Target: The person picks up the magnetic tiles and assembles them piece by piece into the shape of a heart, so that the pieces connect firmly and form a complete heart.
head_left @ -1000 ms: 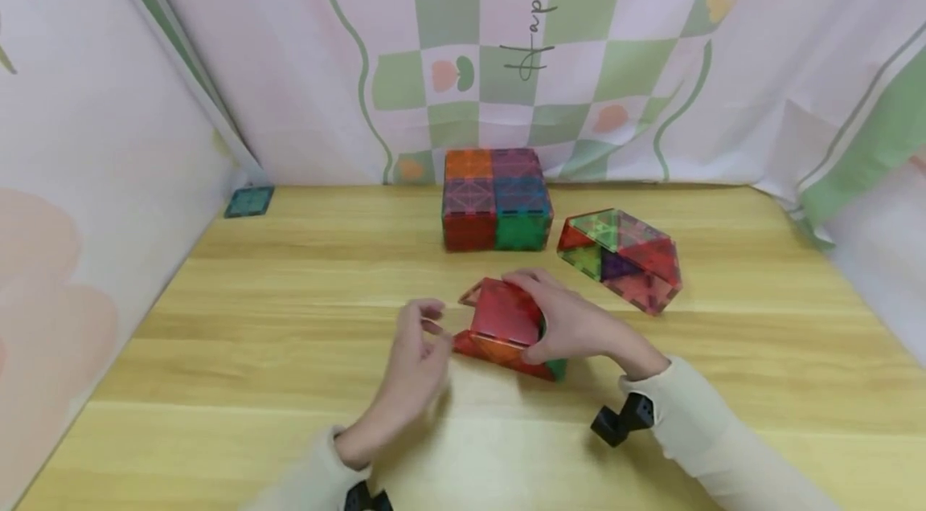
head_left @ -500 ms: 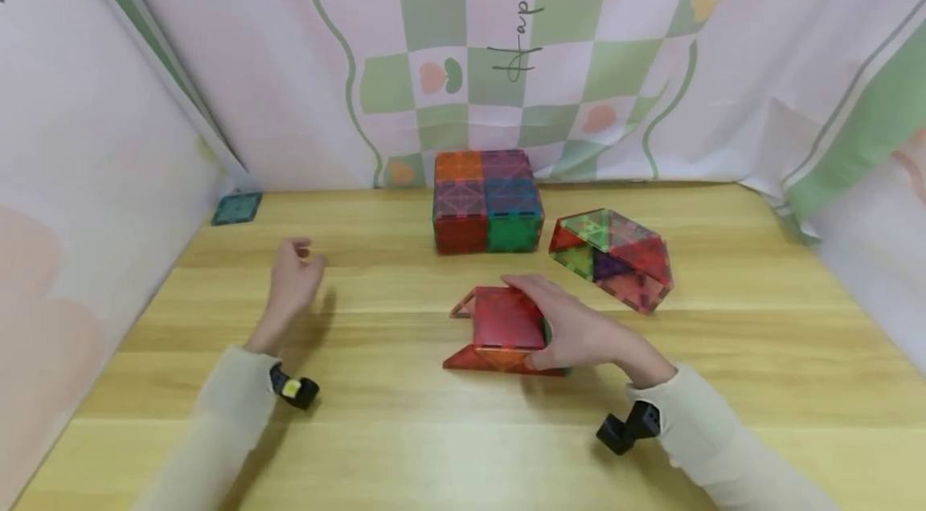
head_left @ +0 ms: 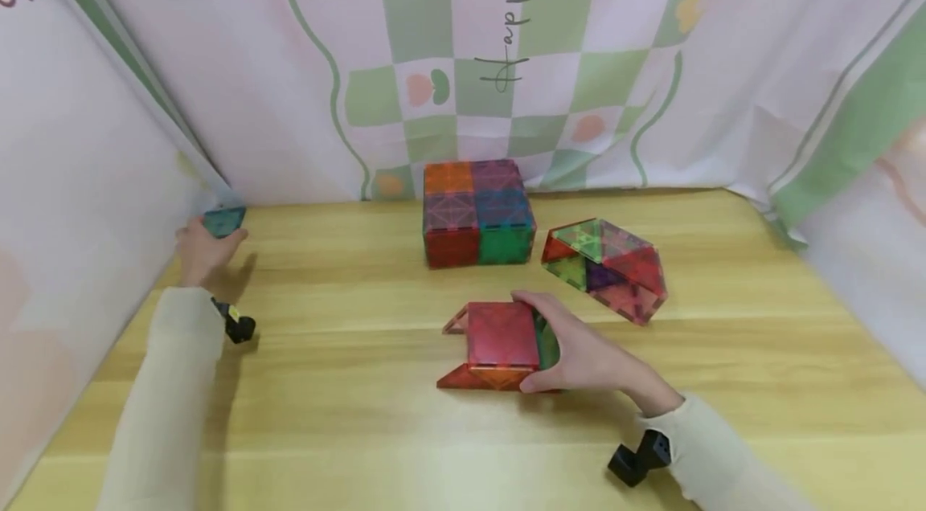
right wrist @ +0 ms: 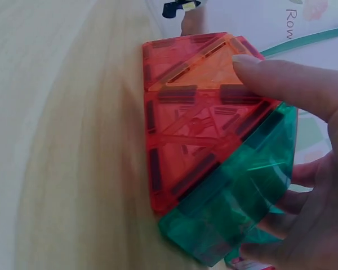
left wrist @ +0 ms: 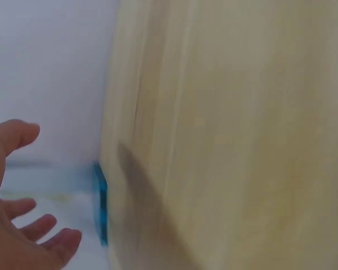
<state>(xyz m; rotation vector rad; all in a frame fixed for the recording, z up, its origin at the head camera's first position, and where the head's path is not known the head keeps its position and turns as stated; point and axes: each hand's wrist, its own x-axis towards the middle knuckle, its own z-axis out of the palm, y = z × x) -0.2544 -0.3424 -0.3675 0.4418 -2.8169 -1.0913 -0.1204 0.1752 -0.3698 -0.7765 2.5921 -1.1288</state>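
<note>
At the table's far left corner, my left hand (head_left: 206,250) reaches over a teal magnetic tile (head_left: 224,222). In the left wrist view its thumb and fingers are spread, with a gap between them and the tile (left wrist: 101,205). My right hand (head_left: 579,346) grips a small build of magnetic tiles (head_left: 502,334) standing on the table, with a red square on top and pointed red triangles at its left. The right wrist view shows the thumb on an orange triangle (right wrist: 208,67) and the fingers behind a green side panel (right wrist: 242,180).
A box of magnetic tiles (head_left: 477,210) in several colours stands at the back middle. Right of it lies a faceted ring of tiles (head_left: 608,266). A patterned curtain (head_left: 419,37) closes the back of the wooden table (head_left: 325,414), and a white wall (head_left: 65,173) borders its left.
My left hand has moved from beside the red build to the teal tile at the far left. The right hand keeps its grip on the build. The head view has shifted slightly.
</note>
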